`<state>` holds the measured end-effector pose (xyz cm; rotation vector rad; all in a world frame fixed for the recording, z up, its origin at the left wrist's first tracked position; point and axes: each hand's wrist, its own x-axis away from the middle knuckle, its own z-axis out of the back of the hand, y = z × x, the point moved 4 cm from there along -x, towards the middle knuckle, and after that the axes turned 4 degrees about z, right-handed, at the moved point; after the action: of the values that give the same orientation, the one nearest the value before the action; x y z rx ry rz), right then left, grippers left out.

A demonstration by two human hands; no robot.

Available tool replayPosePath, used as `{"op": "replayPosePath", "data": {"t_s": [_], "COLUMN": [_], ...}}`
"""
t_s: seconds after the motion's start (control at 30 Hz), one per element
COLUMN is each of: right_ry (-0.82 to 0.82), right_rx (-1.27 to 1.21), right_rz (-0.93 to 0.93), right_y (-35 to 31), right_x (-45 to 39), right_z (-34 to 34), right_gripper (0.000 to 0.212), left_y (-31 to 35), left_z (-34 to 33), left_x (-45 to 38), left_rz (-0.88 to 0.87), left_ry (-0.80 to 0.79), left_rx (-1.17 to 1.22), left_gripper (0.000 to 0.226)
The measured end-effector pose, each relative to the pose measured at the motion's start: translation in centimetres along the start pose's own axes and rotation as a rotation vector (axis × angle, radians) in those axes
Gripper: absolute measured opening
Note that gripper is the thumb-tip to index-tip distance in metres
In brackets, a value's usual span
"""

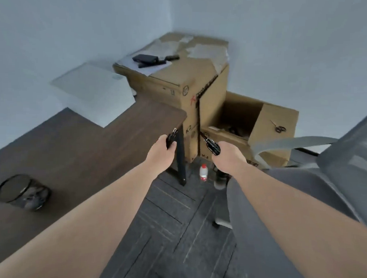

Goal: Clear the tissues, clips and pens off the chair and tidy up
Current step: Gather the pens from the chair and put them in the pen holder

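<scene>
My left hand (162,147) is closed around a black binder clip (171,136) with silver handles, held just past the right edge of the dark wooden desk (76,155). My right hand (227,154) grips another black clip (211,144), its wire handle pointing up and left. Both hands hover above the floor between the desk and the grey office chair (314,197) at the right. A black mesh holder (22,192) stands on the desk at the left with small items inside. The chair seat shows no loose items in the part I can see.
Stacked cardboard boxes (181,80) fill the corner ahead; black devices lie on the top one. An open box (252,125) at the right has scissors (279,128) on its flap. A small bottle (203,172) with a red label stands on the dark carpet by the desk leg (180,159).
</scene>
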<state>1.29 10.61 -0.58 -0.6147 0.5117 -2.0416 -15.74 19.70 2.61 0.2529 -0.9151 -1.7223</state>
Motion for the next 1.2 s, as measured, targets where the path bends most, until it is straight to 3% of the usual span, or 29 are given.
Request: {"op": "replayPosePath", "data": {"t_s": [0.17,0.33,0.53,0.6,0.8,0.93,1.2], "right_ry": [-0.084,-0.206,-0.19,-0.164,-0.112,-0.087,-0.098], "right_rx": [-0.007,0.004,-0.206,-0.296,-0.577,-0.615,-0.657], "right_rz": [0.207,0.345,0.449,0.448,0.309,0.271,0.158], "right_y": [-14.0,-27.3,-41.1,-44.3,-49.0,-50.0,-48.6], "right_x": [-1.0,-0.2,1.7,1.9,1.1,-0.1,-1.7], "right_z": [-6.7,-15.3,-23.4,-25.2,-29.4,-31.3,-35.5], "right_gripper": [0.006,0.027,0.02,0.026,0.036,0.036,0.03], "left_y": [-9.7,-18.8,-27.6,-29.9,-34.4,-35.6,-37.3], "left_z": [11.0,21.4,30.1,31.8,33.5,33.1,30.8], "left_x": [1.6,3.4,4.1,3.5,1.1,-0.5,-2.5], "left_rz": [0.12,0.198,0.232,0.242,0.264,0.243,0.299], "left_ry": [0.166,0.303,0.457,0.486,0.506,0.48,0.453], "left_rx": [0.129,0.201,0.431,0.542,0.795,0.903,0.901], "left_gripper": [0.017,0.019,0.019,0.015,0.017,0.008,0.006]}}
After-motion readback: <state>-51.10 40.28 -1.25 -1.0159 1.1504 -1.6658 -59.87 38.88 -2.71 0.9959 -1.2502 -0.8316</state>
